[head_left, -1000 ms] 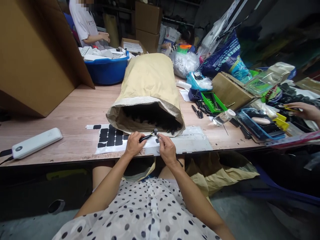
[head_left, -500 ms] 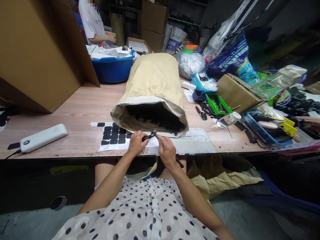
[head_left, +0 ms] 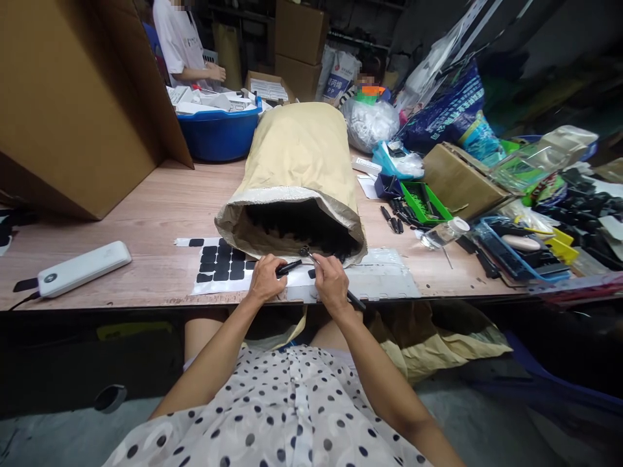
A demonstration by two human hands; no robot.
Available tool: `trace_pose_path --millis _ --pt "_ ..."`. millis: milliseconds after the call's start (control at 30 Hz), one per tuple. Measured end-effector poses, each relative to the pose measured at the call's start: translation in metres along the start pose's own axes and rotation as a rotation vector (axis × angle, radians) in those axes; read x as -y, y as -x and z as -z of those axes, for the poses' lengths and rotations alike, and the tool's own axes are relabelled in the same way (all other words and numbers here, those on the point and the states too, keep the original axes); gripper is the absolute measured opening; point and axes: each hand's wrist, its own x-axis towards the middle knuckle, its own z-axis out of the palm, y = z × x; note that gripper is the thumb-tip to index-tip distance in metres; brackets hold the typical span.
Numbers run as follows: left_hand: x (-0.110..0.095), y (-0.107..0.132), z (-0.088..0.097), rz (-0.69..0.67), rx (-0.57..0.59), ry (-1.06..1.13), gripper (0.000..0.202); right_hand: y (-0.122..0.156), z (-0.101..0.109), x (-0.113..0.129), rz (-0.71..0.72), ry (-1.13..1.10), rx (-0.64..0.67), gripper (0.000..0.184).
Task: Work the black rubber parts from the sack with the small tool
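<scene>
My left hand [head_left: 265, 277] is closed around a slim black plastic piece [head_left: 291, 266], whose end sticks out to the right. In my right hand [head_left: 331, 283] is a tool with a small round metal head [head_left: 304, 251] and a black handle that shows below the wrist. The head is up by the sack's mouth, apart from the black piece. Before both hands a tan sack [head_left: 298, 146] lies with its open mouth facing me and many dark pieces inside. Beside my left hand is a white sheet of black rounded stickers [head_left: 222, 263].
A white power bank [head_left: 85, 268] with a cable lies left, near a big cardboard box [head_left: 73, 97]. Behind stands a blue basin [head_left: 219, 137]. At right are a green tray [head_left: 426, 202], a clear bottle [head_left: 444, 233] and a blue-rimmed tray [head_left: 516, 250]. A co-worker [head_left: 182, 48] stands beyond.
The tool's head has come away from the black piece as my right hand moved slightly right. My left hand stays in place, with more of the black piece now showing.
</scene>
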Motion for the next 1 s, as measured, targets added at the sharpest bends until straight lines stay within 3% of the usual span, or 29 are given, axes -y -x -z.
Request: trace_pose_path --millis 200,833,1000 --pt "0.002 0.000 0.001 0.028 0.001 0.018 0.023 0.000 -0.014 -0.025 -0.004 0.147 0.001 0.028" --pt "0.012 -0.001 -0.002 0.037 0.003 0.016 0.022 0.004 -0.018 -0.019 -0.015 0.199 0.007 0.027" --pt "0.002 0.008 0.013 -0.011 0.011 0.121 0.023 0.003 -0.018 -0.019 -0.005 0.212 0.004 0.026"
